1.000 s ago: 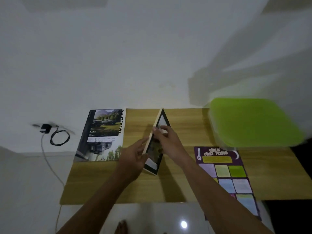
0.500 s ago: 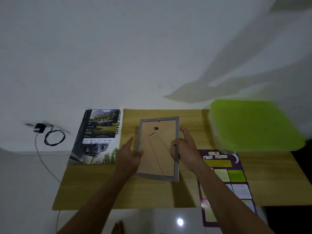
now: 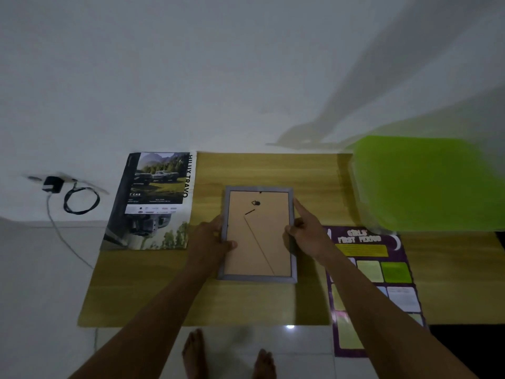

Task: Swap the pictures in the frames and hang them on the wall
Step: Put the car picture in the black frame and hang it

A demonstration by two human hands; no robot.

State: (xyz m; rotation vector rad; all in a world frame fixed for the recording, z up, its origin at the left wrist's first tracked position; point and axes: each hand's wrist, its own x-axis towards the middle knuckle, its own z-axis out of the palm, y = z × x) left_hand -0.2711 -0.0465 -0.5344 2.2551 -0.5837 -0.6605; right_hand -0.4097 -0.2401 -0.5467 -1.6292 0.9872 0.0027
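Note:
A grey picture frame [image 3: 259, 277] lies face down on the wooden table [image 3: 246, 302], its brown backing board with hanger and stand facing up. My left hand [image 3: 211, 236] grips the frame's left edge, thumb on the backing. My right hand [image 3: 306, 231] holds the right edge, with the index finger stretched along the rim. A car poster [image 3: 153, 201] lies at the table's left end. A purple poster [image 3: 374, 280] lies to the right and hangs over the front edge.
A green-lidded plastic box [image 3: 426, 184] stands at the table's back right. A black charger with coiled cable [image 3: 68, 195] lies on the white floor to the left. The white wall rises behind the table. My bare feet [image 3: 226, 354] stand at its front.
The frame stood on edge a second ago; it has been turned over and laid flat, back up, in the table's middle. Both hands moved to its side edges.

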